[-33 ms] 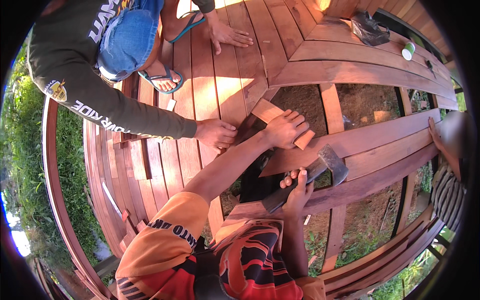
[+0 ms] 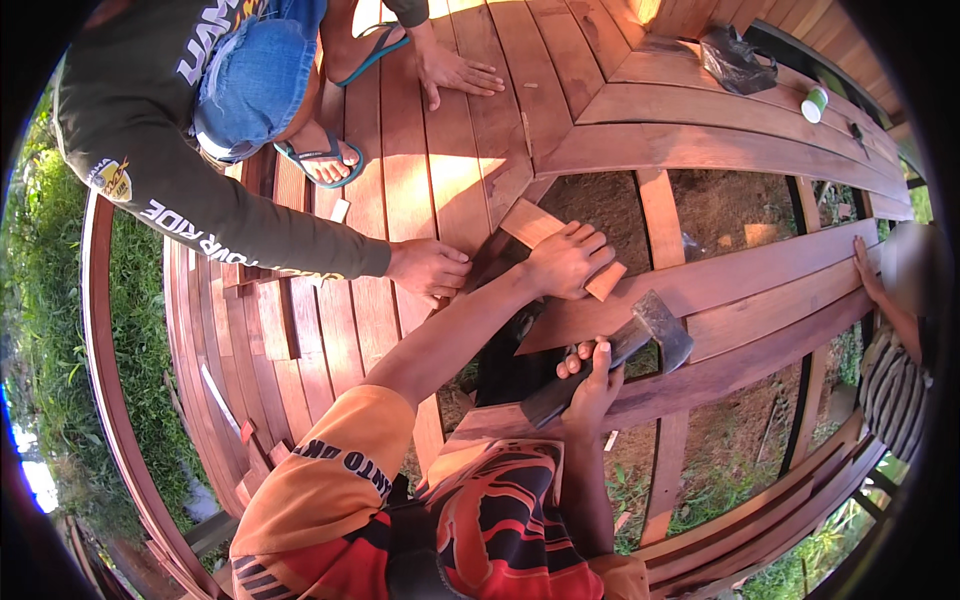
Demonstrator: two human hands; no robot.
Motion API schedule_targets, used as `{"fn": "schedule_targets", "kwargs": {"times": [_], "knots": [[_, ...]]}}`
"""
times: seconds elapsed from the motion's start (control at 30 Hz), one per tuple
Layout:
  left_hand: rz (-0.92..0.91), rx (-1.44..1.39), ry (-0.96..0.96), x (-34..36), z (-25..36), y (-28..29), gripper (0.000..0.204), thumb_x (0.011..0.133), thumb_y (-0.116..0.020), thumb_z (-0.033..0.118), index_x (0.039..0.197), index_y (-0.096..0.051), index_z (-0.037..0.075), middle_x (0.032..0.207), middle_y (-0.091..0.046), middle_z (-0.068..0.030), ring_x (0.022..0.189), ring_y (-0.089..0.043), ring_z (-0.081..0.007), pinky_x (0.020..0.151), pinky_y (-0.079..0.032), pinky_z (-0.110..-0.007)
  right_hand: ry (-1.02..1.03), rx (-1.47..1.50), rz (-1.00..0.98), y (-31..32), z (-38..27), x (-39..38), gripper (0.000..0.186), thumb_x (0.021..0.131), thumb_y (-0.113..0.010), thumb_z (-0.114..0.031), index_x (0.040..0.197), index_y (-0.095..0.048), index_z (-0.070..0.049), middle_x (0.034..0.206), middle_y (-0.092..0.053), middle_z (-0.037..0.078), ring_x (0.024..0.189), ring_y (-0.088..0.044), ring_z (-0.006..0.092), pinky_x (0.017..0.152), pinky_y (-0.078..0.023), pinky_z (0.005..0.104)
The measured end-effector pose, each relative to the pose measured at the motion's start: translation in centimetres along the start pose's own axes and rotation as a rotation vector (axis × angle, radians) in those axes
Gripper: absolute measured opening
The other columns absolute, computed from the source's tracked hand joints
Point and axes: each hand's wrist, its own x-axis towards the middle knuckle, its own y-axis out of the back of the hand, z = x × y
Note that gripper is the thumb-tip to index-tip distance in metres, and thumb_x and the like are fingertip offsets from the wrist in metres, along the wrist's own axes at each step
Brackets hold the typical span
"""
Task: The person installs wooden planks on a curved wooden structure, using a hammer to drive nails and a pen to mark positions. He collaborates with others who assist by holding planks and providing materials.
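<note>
My left hand is closed over a short wooden block, which lies slantwise across the gap in the deck framing. Its pale ends stick out on both sides of my fingers. Below it, my right hand grips an axe partway along its dark handle, with the metal head up and to the right. Under the axe head run loose deck boards, one with a pointed, angled end near my left hand.
A co-worker in a blue cap crouches at left, one hand by the deck edge. Another person's hand rests on the boards at right. Open joists show soil beneath. A black bag and a cup lie farther back.
</note>
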Motion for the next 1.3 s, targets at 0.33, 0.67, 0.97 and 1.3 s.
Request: {"fn": "schedule_targets", "kwargs": {"times": [0.33,0.67,0.97,1.3], "knots": [[0.011,0.050,-0.017,0.7,-0.9,0.4,0.056,0.067,-0.083,0.038,0.110,-0.061,0.009,0.099,-0.057,-0.0088,0.097,-0.059,-0.0288,0.085,-0.047,-0.040,-0.141,-0.199,-0.104,1.5,-3.8,2.7,0.020,0.103,-0.061,-0.024,0.111,-0.054,-0.006,0.085,-0.055,0.005,0.063,-0.052,0.0124,0.053,-0.046,0.0288],[0.005,0.058,-0.017,0.3,-1.0,-0.3,0.048,0.071,-0.080,0.036,0.107,-0.063,0.009,0.097,-0.058,-0.0085,0.096,-0.059,-0.0280,0.083,-0.047,-0.040,0.525,-0.080,0.291,8.4,-7.8,5.4,0.019,0.101,-0.062,-0.024,0.099,-0.054,-0.007,0.077,-0.054,0.003,0.059,-0.049,0.0144,0.054,-0.047,0.0320],[0.003,0.041,-0.023,0.3,-1.1,0.2,0.057,0.067,-0.083,0.040,0.110,-0.062,0.008,0.098,-0.059,-0.0101,0.097,-0.060,-0.0299,0.085,-0.047,-0.041,-0.014,-0.056,0.060,2.1,-2.7,1.5,0.018,0.101,-0.063,-0.024,0.104,-0.055,-0.008,0.080,-0.052,0.002,0.063,-0.048,0.0127,0.055,-0.043,0.0314],[-0.026,-0.029,-0.018,0.9,-1.5,1.0,0.065,0.066,-0.086,0.038,0.114,-0.061,0.004,0.102,-0.059,-0.0135,0.099,-0.060,-0.0333,0.088,-0.047,-0.044,-0.144,-0.054,-0.106,0.6,0.1,2.0,0.020,0.103,-0.062,-0.025,0.106,-0.055,-0.007,0.081,-0.053,0.004,0.062,-0.050,0.0128,0.054,-0.043,0.0301]]}}
